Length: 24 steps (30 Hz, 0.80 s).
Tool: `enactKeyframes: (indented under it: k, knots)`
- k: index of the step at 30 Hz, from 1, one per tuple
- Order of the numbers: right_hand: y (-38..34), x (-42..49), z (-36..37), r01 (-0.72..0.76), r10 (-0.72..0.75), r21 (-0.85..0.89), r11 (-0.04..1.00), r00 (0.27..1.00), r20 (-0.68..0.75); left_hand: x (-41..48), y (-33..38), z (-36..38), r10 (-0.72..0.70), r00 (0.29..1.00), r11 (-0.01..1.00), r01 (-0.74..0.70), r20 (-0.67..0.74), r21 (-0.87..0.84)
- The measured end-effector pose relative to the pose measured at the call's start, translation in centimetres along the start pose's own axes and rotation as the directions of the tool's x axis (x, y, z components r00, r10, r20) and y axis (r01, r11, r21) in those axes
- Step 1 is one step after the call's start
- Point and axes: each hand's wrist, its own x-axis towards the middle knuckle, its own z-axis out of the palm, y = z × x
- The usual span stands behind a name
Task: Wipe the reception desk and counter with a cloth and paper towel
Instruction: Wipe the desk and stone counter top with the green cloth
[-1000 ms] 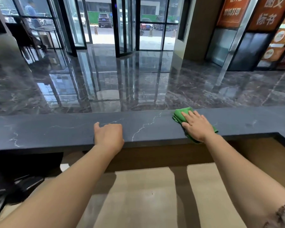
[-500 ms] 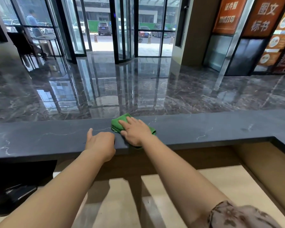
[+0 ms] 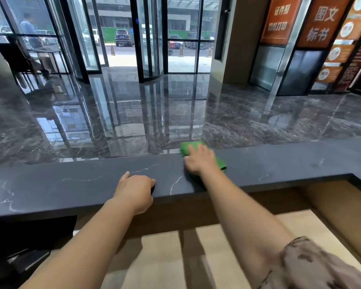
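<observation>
Both hands are on the dark, white-veined stone desk (image 3: pixel 71 184). Her right hand (image 3: pixel 199 161) lies on a green cloth (image 3: pixel 220 163), its fingers stretched out flat and pressing the cloth against the stone; the hand is a little blurred. The cloth sits at the far edge of the desk, showing beyond the fingertips and out past the right side of the hand. To the left and nearer the body, the left hand (image 3: pixel 137 190) rests at the desk's near edge – fingers curled into a loose fist, thumb out, holding nothing. The two hands are near each other but apart. A patterned sleeve (image 3: pixel 311 265) covers the right upper arm. Below both forearms lies a lower beige surface (image 3: pixel 161 257) – beyond the hands, a polished marble floor (image 3: pixel 133 122) runs to glass doors (image 3: pixel 150 38).
</observation>
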Motion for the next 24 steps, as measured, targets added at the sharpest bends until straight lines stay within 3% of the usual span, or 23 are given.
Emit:
enactKeyframes:
  k: [3, 7, 10, 14, 17, 19, 21, 24]
  knots:
    - [-8.5, -1.2, 1.0, 0.29, -0.29, 0.015, 0.957, 0.952, 0.097, 0.1, 0.3, -0.7, 0.001, 1.0, 0.998, -0.002, 0.02, 0.056]
    - [-9.3, -1.1, 0.4, 0.415, -0.411, 0.018, 0.91, 0.894, 0.179, 0.1, 1.1, -0.9, -0.031, 0.999, 0.995, 0.028, 0.036, 0.092]
    - [-4.4, -0.8, -0.5, 0.352, -0.353, 0.026, 0.936, 0.927, 0.129, 0.2, 1.4, -0.9, -0.068, 0.997, 0.995, 0.064, 0.045, 0.081]
    - [4.9, 0.4, -1.0, 0.068, -0.068, 0.006, 0.998, 0.996, 0.049, 0.4, 1.2, -0.3, -0.09, 0.994, 0.996, 0.09, 0.057, 0.003]
    - [8.9, 0.1, -1.2, -0.15, 0.149, 0.032, 0.988, 0.988, 0.039, 0.5, 1.1, 0.1, -0.075, 0.996, 0.997, 0.076, 0.05, -0.026]
    - [7.9, -0.8, -1.1, -0.22, 0.219, 0.041, 0.975, 0.975, 0.031, 0.5, 1.1, 0.2, -0.058, 0.998, 0.998, 0.06, 0.031, -0.036]
    - [4.9, -2.1, -0.9, -0.171, 0.17, 0.026, 0.985, 0.985, 0.014, 0.4, 1.2, 0.2, -0.05, 0.999, 0.998, 0.051, 0.021, -0.037]
    - [-0.9, -5.1, 0.5, 0.092, -0.092, 0.006, 0.996, 0.996, 0.002, 0.1, 1.7, -0.3, -0.07, 0.997, 0.997, 0.069, -0.018, -0.032]
